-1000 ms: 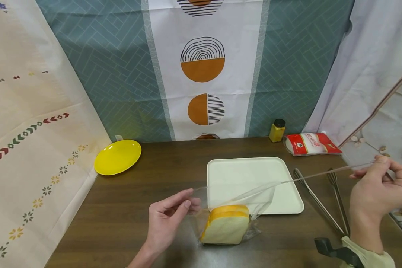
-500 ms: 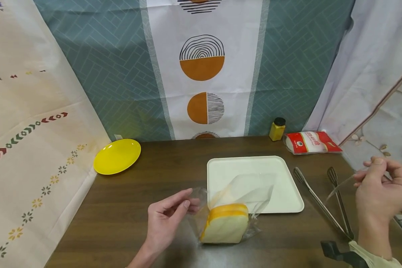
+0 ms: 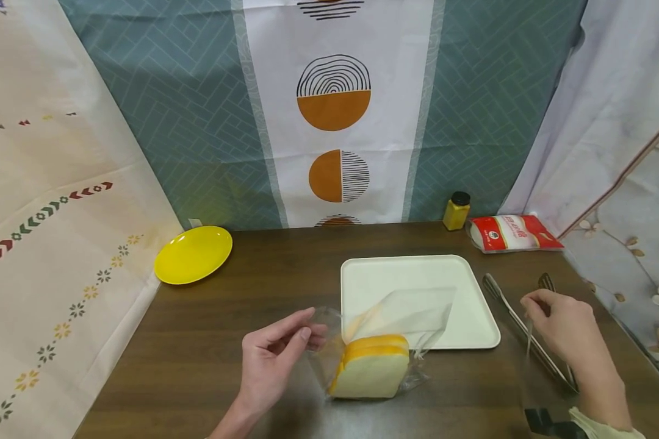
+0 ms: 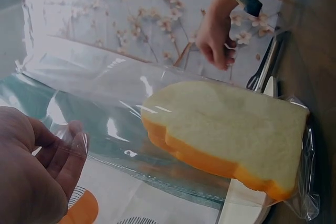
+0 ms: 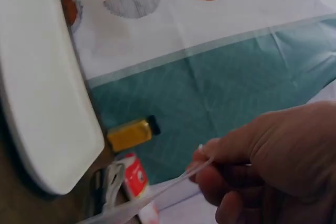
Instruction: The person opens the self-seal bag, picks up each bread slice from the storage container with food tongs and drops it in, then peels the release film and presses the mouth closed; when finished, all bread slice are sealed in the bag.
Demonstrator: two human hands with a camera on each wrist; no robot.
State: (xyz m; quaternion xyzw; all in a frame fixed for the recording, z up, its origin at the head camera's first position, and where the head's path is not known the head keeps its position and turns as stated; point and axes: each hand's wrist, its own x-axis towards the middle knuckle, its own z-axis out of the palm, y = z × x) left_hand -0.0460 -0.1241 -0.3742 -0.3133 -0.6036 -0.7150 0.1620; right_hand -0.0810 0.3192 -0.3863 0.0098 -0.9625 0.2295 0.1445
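Sliced bread (image 3: 369,371) stands in a clear plastic bag (image 3: 417,308) at the front middle of the table. My left hand (image 3: 274,350) pinches the bag's film at its left side; in the left wrist view, the film shows between thumb and fingers. The bag's upper part spreads over a white tray (image 3: 401,268) behind it. To the right, my right hand (image 3: 571,332) pinches a thin clear plastic strip (image 5: 168,186), apart from the bag, above a pair of metal tongs (image 3: 506,303). In the head view, the strip hangs downward and is faint.
A yellow plate (image 3: 193,255) stands at the back left. At the back right are a yellow bottle with a black lid (image 3: 457,211) and a red and white packet (image 3: 517,233). Patterned cloths hang behind and beside the table.
The strip, stretched from the bag one second ago, has come off it in my right hand. That hand has then moved left and downward over the tongs. My left hand has stayed put.
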